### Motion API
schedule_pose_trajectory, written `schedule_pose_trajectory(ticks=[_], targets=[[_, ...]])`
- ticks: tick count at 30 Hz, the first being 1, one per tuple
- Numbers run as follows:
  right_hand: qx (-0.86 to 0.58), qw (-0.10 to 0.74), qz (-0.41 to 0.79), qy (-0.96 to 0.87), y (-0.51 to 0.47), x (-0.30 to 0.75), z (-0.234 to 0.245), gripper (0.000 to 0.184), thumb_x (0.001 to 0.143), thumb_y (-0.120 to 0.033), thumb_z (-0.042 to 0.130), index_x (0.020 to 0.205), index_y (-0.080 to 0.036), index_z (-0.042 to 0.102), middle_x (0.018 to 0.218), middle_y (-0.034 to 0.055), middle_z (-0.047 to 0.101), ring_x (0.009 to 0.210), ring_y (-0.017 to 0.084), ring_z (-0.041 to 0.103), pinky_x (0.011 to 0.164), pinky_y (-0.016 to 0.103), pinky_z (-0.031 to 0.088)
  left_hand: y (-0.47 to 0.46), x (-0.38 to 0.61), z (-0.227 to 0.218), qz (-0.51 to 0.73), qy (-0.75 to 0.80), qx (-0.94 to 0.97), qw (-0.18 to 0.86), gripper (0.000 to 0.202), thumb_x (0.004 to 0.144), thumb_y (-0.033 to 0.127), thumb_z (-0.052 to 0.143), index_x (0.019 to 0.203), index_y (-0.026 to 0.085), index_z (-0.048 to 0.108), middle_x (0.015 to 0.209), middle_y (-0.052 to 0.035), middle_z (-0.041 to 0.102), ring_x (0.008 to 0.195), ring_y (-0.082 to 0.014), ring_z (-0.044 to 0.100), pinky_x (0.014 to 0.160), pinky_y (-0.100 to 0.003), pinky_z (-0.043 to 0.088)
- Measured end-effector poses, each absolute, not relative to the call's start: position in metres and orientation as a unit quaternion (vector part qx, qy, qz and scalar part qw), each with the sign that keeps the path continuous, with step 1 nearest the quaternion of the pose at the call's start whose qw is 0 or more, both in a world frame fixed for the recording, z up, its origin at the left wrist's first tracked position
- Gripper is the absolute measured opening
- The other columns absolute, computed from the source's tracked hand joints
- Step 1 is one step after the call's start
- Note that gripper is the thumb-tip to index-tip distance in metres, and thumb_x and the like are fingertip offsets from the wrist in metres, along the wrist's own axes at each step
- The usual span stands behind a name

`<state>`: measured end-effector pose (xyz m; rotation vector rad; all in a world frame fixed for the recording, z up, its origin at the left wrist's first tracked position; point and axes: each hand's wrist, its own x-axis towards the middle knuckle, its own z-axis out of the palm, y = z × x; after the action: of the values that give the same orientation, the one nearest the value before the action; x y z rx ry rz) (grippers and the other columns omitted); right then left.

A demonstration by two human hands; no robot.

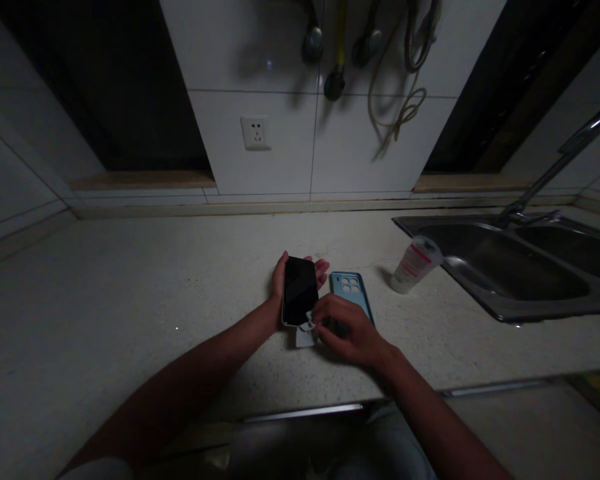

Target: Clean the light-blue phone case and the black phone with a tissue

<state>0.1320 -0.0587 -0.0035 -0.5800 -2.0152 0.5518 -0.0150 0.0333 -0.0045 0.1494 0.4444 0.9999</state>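
My left hand is wrapped around a smartphone, with the thumb along its left edge and fingertips showing past the right edge. The dark screen faces up. At the phone's lower right corner, my right hand pinches a small crumpled white wipe against the glass. Just below lies a small whitish packet with a zigzag edge, partly hidden by the phone and my right hand. A light blue phone case with camera cutouts rests on the counter, its lower part behind my right hand.
A clear plastic cup with red print leans to the right on the pale speckled counter. Beyond it is a steel sink with a tap. A socket and hanging hoses are on the tiled wall.
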Motion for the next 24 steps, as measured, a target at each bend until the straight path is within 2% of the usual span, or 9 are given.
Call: schedule_pose_trajectory(ticks=[14,24], targets=[[-0.228,0.458,0.212,-0.833,-0.0603,0.1310,-0.0007,0.002,0.091,-0.017,0.057,0.093,-0.017,0.058,0.089,0.0073,0.064,0.082,0.016,0.059,0.073,0.030,0.049,0.0324,-0.0140,-0.0032,0.471,0.228,0.077,0.849,0.047,0.093,0.057,0.046,0.098,0.012,0.059,0.101,-0.0202,0.069,0.103,-0.0309,0.068,0.080,-0.040,0.055],[-0.225,0.453,0.205,-0.838,-0.0604,0.1305,0.0005,0.001,0.092,-0.018,0.057,0.093,-0.018,0.058,0.088,0.0073,0.064,0.082,0.016,0.059,0.073,0.029,0.049,0.0303,-0.0134,0.0010,0.472,0.244,0.088,0.843,0.047,0.094,0.057,0.044,0.097,0.013,0.058,0.099,-0.0190,0.069,0.098,-0.0297,0.069,0.077,-0.039,0.056]])
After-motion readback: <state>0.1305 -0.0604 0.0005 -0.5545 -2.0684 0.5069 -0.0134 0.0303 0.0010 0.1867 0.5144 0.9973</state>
